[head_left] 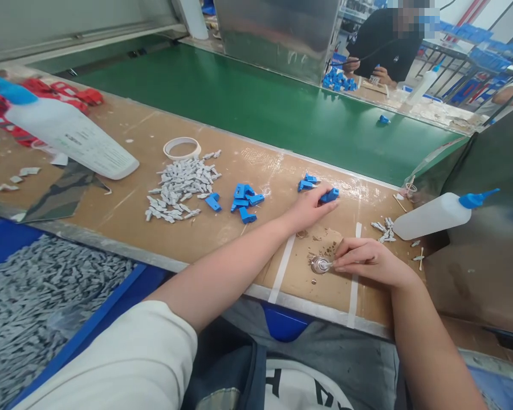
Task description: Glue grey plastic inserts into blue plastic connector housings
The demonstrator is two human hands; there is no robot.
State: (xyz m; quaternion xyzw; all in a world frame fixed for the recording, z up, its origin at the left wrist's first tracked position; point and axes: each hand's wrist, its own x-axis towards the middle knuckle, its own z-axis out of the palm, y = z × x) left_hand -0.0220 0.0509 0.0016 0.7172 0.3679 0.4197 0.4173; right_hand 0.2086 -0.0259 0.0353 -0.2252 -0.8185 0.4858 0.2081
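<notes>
Blue plastic forms the blocky part point(330, 195) gripped between thumb and bent fingers of the left hand point(311, 208) over the brown, stained desk point(115, 230), while the right hand point(367, 259), its fingertips pinched together, holds a small pale piece point(329, 265) at a shiny round cup point(318, 265) beside dark spots point(327, 250).

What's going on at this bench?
A person works with both hands at a brown-covered bench. The left hand grips a blue piece; the right hand pinches a small pale item at a small round container. Grey parts and more blue pieces lie to the left. Across the green surface, a co-worker also handles something.
</notes>
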